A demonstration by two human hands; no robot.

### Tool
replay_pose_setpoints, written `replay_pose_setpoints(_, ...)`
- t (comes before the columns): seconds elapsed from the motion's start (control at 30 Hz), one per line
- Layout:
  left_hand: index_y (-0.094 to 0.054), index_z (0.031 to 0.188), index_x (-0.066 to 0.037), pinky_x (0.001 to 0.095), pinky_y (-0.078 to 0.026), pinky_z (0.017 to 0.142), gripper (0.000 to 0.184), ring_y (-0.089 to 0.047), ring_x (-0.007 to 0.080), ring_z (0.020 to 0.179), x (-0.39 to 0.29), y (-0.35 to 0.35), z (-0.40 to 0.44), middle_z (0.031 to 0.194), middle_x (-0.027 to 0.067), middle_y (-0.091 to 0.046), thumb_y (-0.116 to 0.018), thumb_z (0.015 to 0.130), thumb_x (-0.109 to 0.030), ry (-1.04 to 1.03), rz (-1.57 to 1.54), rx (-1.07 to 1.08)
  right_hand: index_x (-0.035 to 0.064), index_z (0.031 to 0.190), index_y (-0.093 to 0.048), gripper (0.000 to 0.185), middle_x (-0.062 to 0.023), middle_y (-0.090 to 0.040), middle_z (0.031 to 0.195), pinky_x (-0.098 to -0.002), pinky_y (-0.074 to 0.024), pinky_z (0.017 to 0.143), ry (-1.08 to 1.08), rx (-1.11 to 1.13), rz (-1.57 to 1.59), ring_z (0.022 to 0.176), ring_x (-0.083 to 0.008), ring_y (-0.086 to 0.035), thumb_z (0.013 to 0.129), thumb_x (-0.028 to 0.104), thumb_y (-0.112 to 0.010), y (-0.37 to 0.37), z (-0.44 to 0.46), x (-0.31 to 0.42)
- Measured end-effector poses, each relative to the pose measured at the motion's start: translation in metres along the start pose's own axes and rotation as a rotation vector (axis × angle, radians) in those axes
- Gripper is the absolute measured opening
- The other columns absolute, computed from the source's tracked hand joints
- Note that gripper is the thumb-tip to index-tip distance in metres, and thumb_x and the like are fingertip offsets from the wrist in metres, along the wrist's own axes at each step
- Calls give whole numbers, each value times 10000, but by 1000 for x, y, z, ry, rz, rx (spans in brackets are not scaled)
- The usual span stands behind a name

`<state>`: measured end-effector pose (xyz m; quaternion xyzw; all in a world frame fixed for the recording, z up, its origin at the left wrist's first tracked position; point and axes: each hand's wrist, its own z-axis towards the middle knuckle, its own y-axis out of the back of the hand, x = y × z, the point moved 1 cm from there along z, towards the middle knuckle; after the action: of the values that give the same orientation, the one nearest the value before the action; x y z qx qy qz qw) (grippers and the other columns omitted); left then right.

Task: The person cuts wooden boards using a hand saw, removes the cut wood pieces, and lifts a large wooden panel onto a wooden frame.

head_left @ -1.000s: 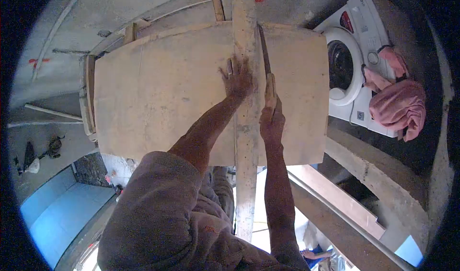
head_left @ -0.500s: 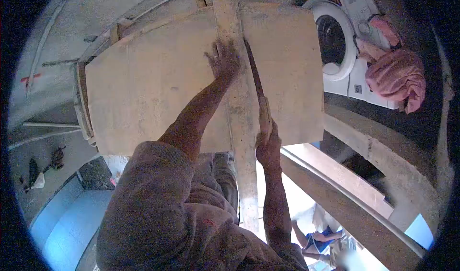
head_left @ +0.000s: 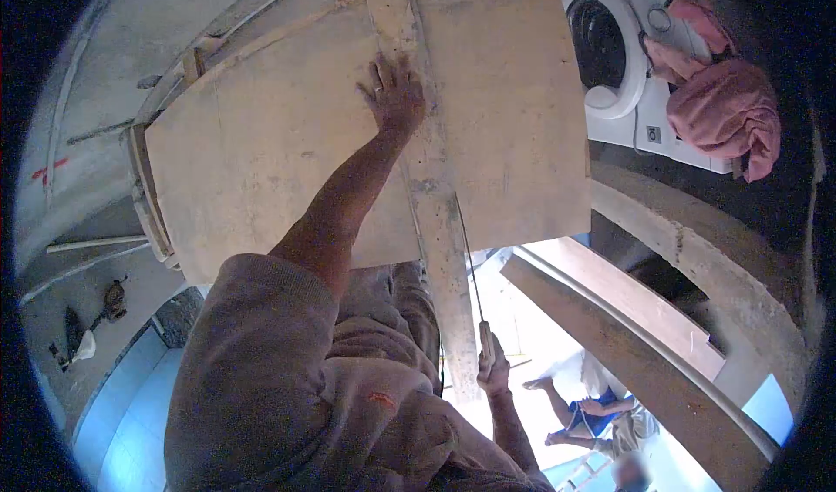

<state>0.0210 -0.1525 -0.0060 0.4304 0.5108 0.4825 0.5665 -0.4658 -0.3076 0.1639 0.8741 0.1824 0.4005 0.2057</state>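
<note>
A long wooden plank (head_left: 435, 192) lies lengthwise over a pale plywood sheet (head_left: 287, 157), its near end reaching past the sheet toward my body. My left hand (head_left: 396, 100) presses down on the plank's far part with fingers spread, a ring on one of them. Low on the right side, my right hand (head_left: 495, 375) is wrapped round the light handle of a handsaw (head_left: 471, 270). The thin dark blade runs away from me along the plank's right edge, seen nearly edge-on, so its teeth cannot be made out.
A white washing machine (head_left: 647, 100) with a pink cloth (head_left: 727, 113) on it stands at the upper right. A thick beam (head_left: 627, 353) slants across the lower right. Below it a person (head_left: 601, 414) sits on the bright floor. Tools (head_left: 83, 335) lie at the left.
My right hand has drawn the handsaw back toward my body, from beside the sheet to beyond its near edge. My left hand stays on the plank. The view has shifted slightly.
</note>
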Motion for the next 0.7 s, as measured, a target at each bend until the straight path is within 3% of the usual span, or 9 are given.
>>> replay_pose_setpoints(0.07, -265, 1330, -172, 640, -67, 958, 501, -117, 355, 1292, 0, 1, -1, 1407, 167, -106, -343, 867, -349, 11, -18, 19, -27, 1262, -303, 552, -202, -561, 992, -344, -495, 655, -28, 88, 39, 777, -306, -600, 817, 259, -462, -8, 28, -14)
replay_pose_setpoints(0.13, -254, 1334, -167, 639, -58, 959, 507, -115, 356, 1292, 2, -1, -2, 1408, 179, -88, -340, 869, -349, -24, -2, -1, -25, 1270, -290, 568, -217, -543, 1041, -355, -492, 682, 45, -15, 86, 823, -309, -594, 808, 240, -486, -23, 72, -5)
replay_pose_setpoints(0.27, -244, 1336, -160, 638, -49, 958, 516, -118, 359, 1291, 1, -4, -1, 1404, 192, -81, -344, 867, -351, -28, 40, 6, -8, 1287, -265, 559, -254, -428, 1204, -398, -446, 811, 322, -73, 71, 1038, -364, -497, 831, 235, -479, -21, 180, 91)
replay_pose_setpoints(0.33, -221, 1345, -168, 638, -53, 958, 529, -118, 360, 1290, 1, -4, -2, 1403, 194, -85, -348, 866, -354, -32, 52, -15, -6, 1287, -263, 560, -257, -434, 1195, -413, -426, 841, 303, -34, 190, 1037, -393, -485, 849, 287, -451, -16, 218, 137)
replay_pose_setpoints(0.47, -200, 1353, -177, 643, -61, 952, 542, -115, 360, 1290, 6, -8, -2, 1400, 193, -104, -346, 866, -365, -72, 39, -27, 6, 1269, -284, 517, -276, -533, 1028, -461, -439, 784, 296, -79, -9, 836, -438, -550, 858, 278, -441, 0, 282, 215)
replay_pose_setpoints(0.53, -189, 1358, -184, 649, -70, 944, 543, -115, 362, 1289, 5, -5, 1, 1400, 189, -117, -337, 870, -371, -79, 12, 4, 15, 1264, -288, 500, -286, -535, 1003, -470, -439, 774, 287, -102, 5, 842, -442, -546, 861, 271, -438, 20, 290, 241)
replay_pose_setpoints(0.67, -198, 1355, -179, 653, -78, 939, 551, -119, 359, 1289, 8, -19, -1, 1404, 174, -123, -335, 865, -390, -138, 32, -61, 35, 1257, -289, 472, -311, -541, 933, -495, -440, 740, 260, -84, 96, 844, -458, -535, 866, 258, -432, 45, 238, 205)
replay_pose_setpoints(0.7, -180, 1359, -182, 668, -119, 915, 569, -134, 379, 1280, 8, -19, 1, 1404, 180, -118, -350, 861, -398, -128, 4, -78, 32, 1258, -285, 479, -313, -541, 924, -497, -443, 730, 230, -92, 71, 839, -458, -536, 863, 253, -439, 47, 211, 185)
